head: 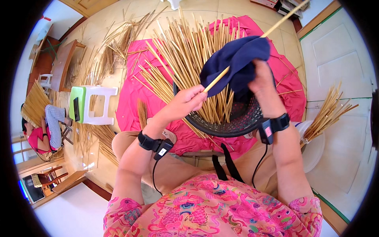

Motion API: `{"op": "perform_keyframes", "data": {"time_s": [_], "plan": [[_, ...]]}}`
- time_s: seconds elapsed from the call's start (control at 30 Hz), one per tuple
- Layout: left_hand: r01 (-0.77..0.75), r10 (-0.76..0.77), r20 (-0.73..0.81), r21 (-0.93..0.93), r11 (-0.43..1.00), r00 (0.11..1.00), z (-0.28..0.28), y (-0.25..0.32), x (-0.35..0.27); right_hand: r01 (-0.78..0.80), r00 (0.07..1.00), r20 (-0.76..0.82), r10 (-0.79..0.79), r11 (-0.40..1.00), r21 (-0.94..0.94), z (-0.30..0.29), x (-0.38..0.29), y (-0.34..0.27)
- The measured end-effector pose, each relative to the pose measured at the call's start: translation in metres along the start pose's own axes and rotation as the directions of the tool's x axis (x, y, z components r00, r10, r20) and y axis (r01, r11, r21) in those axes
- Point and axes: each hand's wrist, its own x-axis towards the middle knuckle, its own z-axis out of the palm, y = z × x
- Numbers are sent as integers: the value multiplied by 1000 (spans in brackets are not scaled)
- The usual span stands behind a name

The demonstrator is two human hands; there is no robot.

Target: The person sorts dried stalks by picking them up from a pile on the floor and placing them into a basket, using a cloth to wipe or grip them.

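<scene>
My left hand (189,99) grips the lower end of a pale plant stalk (217,79), which slants up to the far right. A dark blue cloth (237,60) is wrapped around the stalk's middle. My right hand (262,77) holds that cloth from the right, its fingers partly hidden behind the folds. Beneath both hands, a black plastic basket (225,127) with mesh walls contains many upright stalks (189,56), leaning away from me.
Pink cloth (139,97) covers the floor under the basket. A green-topped white stool (97,103) bears a phone (76,109). A white bucket (314,148) with bundled stalks (328,115) stands right, near a door (334,68). At left, a seated person (44,130) holds a stalk bundle.
</scene>
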Motion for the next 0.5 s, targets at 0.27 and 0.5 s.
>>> {"op": "perform_keyframes", "data": {"time_s": [0.27, 0.5], "plan": [[-100, 546, -355, 765, 636, 759, 18, -2, 10, 76, 985, 171, -31, 961, -265, 22, -28, 56], [-12, 255, -385, 533, 846, 887, -31, 29, 5, 109, 957, 271, 106, 733, -671, 22, -27, 17]]}}
